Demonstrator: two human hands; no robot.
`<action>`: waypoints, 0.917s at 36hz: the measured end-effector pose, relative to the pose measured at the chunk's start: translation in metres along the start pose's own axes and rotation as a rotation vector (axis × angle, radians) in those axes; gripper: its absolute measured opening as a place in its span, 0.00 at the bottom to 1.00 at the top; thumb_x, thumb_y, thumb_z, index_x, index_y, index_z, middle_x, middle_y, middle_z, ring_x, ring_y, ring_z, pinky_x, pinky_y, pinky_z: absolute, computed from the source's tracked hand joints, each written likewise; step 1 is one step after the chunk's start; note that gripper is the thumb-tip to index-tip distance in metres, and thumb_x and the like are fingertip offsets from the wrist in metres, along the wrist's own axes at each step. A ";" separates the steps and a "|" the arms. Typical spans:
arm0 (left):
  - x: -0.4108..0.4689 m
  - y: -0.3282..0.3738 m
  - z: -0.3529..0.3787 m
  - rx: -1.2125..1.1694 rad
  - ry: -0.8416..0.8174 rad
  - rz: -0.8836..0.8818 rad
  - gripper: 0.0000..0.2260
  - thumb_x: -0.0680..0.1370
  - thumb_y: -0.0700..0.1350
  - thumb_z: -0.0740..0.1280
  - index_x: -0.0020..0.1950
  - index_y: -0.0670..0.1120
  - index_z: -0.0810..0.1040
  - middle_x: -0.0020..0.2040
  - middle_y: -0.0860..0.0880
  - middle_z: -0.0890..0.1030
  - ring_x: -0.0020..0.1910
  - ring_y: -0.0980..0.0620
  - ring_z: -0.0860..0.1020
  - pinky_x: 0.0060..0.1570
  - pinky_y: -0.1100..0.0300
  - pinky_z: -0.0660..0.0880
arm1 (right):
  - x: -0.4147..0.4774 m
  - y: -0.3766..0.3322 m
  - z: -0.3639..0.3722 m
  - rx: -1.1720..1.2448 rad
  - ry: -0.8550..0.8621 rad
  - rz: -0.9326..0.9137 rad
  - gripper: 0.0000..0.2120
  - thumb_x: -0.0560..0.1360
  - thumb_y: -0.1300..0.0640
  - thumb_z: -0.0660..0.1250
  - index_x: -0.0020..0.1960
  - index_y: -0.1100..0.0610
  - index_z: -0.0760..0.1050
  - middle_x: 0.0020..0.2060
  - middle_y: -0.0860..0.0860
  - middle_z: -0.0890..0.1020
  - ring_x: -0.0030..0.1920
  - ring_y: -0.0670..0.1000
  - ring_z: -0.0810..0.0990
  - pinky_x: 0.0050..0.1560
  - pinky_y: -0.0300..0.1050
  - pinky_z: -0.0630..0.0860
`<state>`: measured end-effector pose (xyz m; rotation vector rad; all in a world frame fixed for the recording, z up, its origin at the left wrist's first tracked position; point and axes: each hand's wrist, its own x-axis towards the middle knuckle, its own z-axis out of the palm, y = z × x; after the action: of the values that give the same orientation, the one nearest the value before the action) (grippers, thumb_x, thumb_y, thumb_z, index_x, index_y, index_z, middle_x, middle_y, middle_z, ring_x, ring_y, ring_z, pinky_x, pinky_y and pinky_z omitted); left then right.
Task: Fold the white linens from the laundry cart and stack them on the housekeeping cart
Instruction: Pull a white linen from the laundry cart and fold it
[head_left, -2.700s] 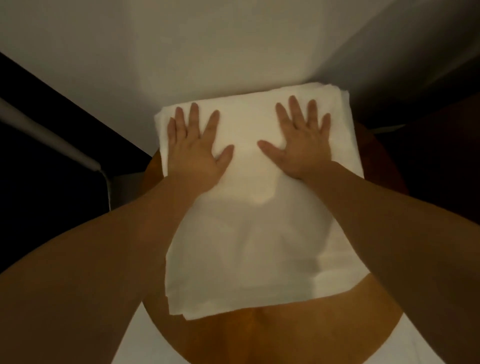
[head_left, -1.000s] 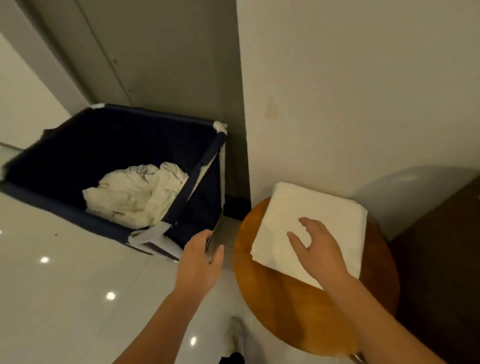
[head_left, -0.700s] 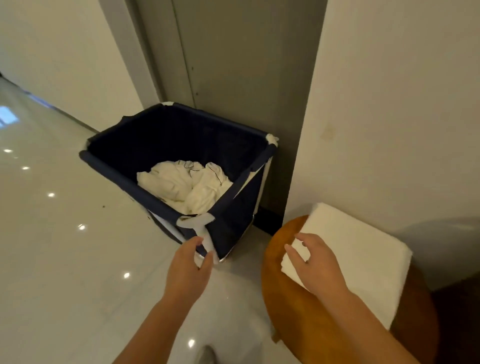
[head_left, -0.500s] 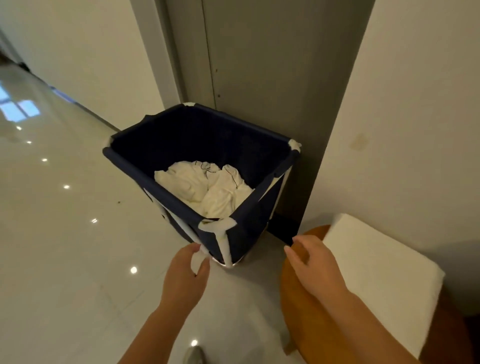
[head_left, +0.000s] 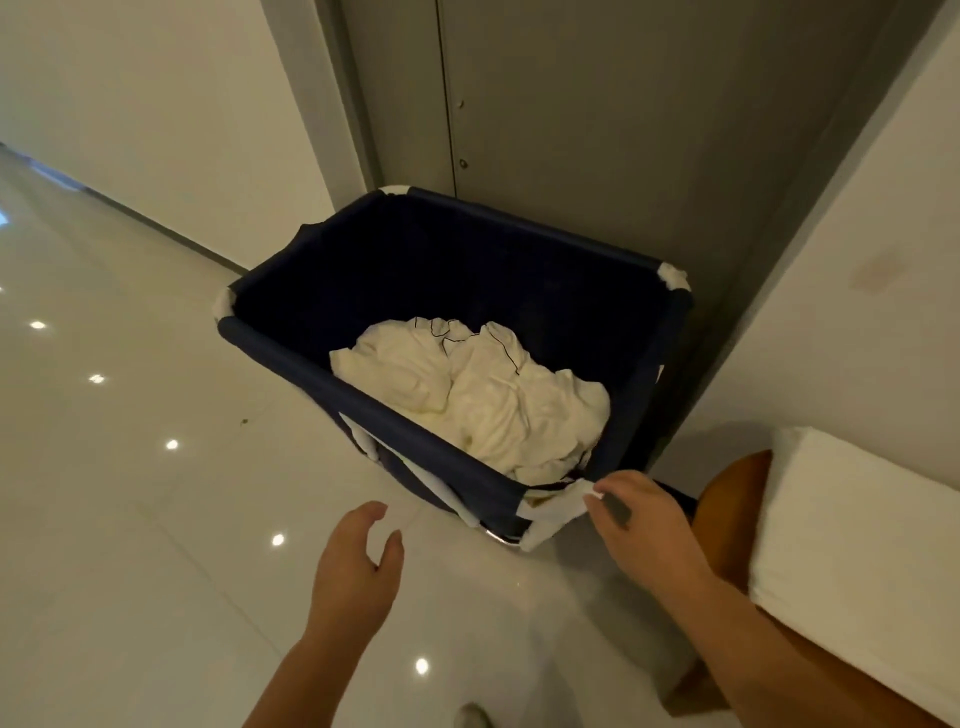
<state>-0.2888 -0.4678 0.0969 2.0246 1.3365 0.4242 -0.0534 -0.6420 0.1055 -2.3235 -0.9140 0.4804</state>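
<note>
1. Glossy pale floor tiles (head_left: 130, 519) fill the view from 6 to 9 o'clock, dotted with reflected ceiling lights.
2. Our left hand (head_left: 358, 566) hovers over the tiles at 6 o'clock, fingers loosely spread and curved, holding nothing.
3. Our right hand (head_left: 639, 525) is well apart from it, at 4 o'clock. Its fingers curl down onto the white corner wrap (head_left: 556, 512) of the laundry cart (head_left: 322, 291). We cannot tell whether they pinch the wrap or only touch it.
4. At 4 o'clock, beside our right forearm, a round wooden table (head_left: 727, 499) carries the folded white linen (head_left: 852, 545), a neat thick rectangle that runs off the right edge of the view.
5. Just beyond our hands, at the centre, stands the laundry cart, a dark blue fabric bin with white wraps at its corners.
6. Inside it, toward the 3 o'clock side, lie the crumpled white linens (head_left: 483, 400) in a loose heap with thin dark piping.
7. Behind the cart at 12 o'clock is a grey door (head_left: 571, 130), with a cream wall (head_left: 156, 104) at 10 o'clock.
</note>
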 end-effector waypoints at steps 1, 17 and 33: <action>0.008 -0.002 -0.002 0.009 -0.015 0.002 0.16 0.78 0.43 0.66 0.66 0.45 0.74 0.63 0.48 0.76 0.62 0.48 0.74 0.63 0.55 0.69 | 0.004 -0.003 0.005 0.005 0.000 0.019 0.13 0.77 0.52 0.66 0.59 0.56 0.78 0.55 0.48 0.77 0.50 0.43 0.73 0.53 0.32 0.66; 0.112 0.012 0.030 0.053 -0.130 0.075 0.15 0.78 0.41 0.66 0.65 0.47 0.74 0.56 0.57 0.73 0.55 0.58 0.71 0.59 0.61 0.70 | 0.103 0.019 0.030 -0.002 0.032 0.020 0.04 0.75 0.59 0.69 0.48 0.58 0.81 0.42 0.48 0.78 0.41 0.43 0.75 0.42 0.31 0.69; 0.264 0.058 0.077 0.175 -0.282 0.171 0.14 0.75 0.38 0.68 0.61 0.44 0.77 0.57 0.48 0.79 0.55 0.51 0.77 0.52 0.64 0.70 | 0.274 0.026 0.059 0.066 -0.092 -0.009 0.08 0.76 0.57 0.67 0.51 0.61 0.80 0.47 0.54 0.80 0.44 0.52 0.78 0.47 0.45 0.75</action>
<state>-0.0916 -0.2713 0.0572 2.2550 1.0646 0.0905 0.1201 -0.4408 0.0130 -2.2532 -0.9368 0.6094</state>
